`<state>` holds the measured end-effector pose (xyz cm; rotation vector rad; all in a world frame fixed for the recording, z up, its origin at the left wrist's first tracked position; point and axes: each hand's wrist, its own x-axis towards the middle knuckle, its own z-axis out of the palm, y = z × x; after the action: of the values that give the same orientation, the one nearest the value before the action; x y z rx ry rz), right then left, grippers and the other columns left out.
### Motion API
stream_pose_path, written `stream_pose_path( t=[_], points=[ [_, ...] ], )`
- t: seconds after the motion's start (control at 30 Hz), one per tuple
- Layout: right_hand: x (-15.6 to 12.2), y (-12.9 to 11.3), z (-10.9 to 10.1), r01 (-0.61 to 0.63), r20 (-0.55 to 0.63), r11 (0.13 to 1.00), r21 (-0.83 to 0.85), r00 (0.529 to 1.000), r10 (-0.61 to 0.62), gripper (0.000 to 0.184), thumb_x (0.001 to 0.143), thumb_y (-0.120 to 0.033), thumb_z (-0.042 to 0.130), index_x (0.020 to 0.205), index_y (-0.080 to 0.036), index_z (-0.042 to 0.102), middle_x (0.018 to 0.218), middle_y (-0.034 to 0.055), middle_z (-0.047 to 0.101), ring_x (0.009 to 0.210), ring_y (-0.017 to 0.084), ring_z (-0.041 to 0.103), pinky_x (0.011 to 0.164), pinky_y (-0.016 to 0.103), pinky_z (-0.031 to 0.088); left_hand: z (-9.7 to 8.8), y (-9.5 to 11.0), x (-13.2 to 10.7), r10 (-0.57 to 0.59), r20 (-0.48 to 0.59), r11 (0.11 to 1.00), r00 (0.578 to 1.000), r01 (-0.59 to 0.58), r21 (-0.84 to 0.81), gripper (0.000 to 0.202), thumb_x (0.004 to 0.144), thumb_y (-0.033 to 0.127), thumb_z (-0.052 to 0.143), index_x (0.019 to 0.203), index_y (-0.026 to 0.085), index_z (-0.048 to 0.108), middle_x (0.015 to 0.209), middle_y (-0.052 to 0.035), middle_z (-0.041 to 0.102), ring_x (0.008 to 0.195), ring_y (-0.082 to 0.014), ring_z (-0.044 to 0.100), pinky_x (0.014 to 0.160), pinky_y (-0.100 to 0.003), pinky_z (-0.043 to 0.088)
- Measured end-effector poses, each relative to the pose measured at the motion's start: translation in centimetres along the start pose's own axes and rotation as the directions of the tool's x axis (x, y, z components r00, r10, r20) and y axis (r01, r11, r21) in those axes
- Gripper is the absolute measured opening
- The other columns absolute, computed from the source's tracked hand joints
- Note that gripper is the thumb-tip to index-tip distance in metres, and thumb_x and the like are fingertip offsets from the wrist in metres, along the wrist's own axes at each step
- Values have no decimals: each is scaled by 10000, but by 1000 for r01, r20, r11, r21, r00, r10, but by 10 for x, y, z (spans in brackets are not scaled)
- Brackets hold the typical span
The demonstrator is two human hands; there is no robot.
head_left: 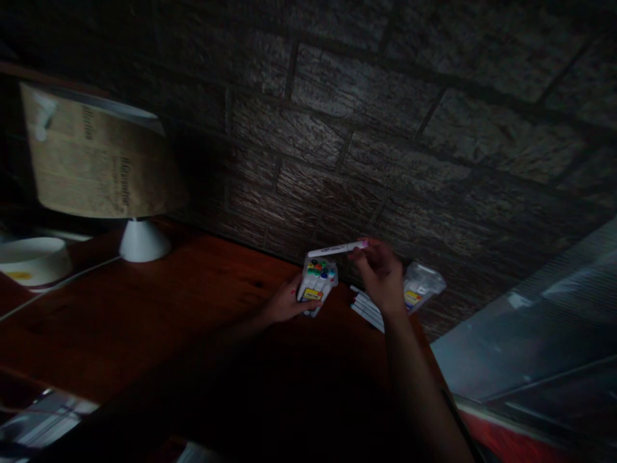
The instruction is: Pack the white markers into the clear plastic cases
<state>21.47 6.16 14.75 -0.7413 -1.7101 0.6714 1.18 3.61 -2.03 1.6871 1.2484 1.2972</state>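
Observation:
My left hand (285, 300) is wrapped round a clear plastic case of markers (315, 286), held tilted above the table. Several coloured ends, green, red, blue and black, show at its top. In my right hand (383, 273) a white marker (337, 249) with a pink end is pinched by that end. It lies nearly level, its other tip just above the case's top. Below my right wrist, several loose white markers (367, 310) lie side by side on the table. A second clear case (421, 286) with a yellow label stands behind my right hand, which partly hides it.
The wooden table (202, 302) runs along a dark brick wall (313, 148). A lamp (142, 241) with a printed shade stands at the left, beside a white bowl-like container (36, 260) and a thin white cord (62, 284). A pale, glossy surface (520, 321) borders the table's right side.

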Motion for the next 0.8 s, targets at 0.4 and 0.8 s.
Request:
stream_pose_path(
  t=[0.4, 0.8],
  points=[
    [0, -1, -6, 35, -15, 998, -44, 999, -35, 323, 904, -474, 712, 1103, -222, 673, 908, 35, 771, 816, 163, 735, 763, 285, 566, -1, 6, 0, 18, 0, 1000, 1000, -18, -2, 668, 774, 531, 825, 1300, 191, 591, 1205, -106, 753, 1095, -273, 733, 974, -422, 593],
    [-8, -4, 9, 164, 108, 942, -294, 985, -138, 372, 958, -443, 634, 1252, -223, 695, 1048, 76, 796, 911, 205, 756, 811, 328, 582, -1, 6, 0, 27, -8, 999, 1000, -26, 34, 692, 775, 534, 820, 1321, 183, 582, 1194, -109, 759, 1075, -275, 742, 949, -422, 609]
  ],
)
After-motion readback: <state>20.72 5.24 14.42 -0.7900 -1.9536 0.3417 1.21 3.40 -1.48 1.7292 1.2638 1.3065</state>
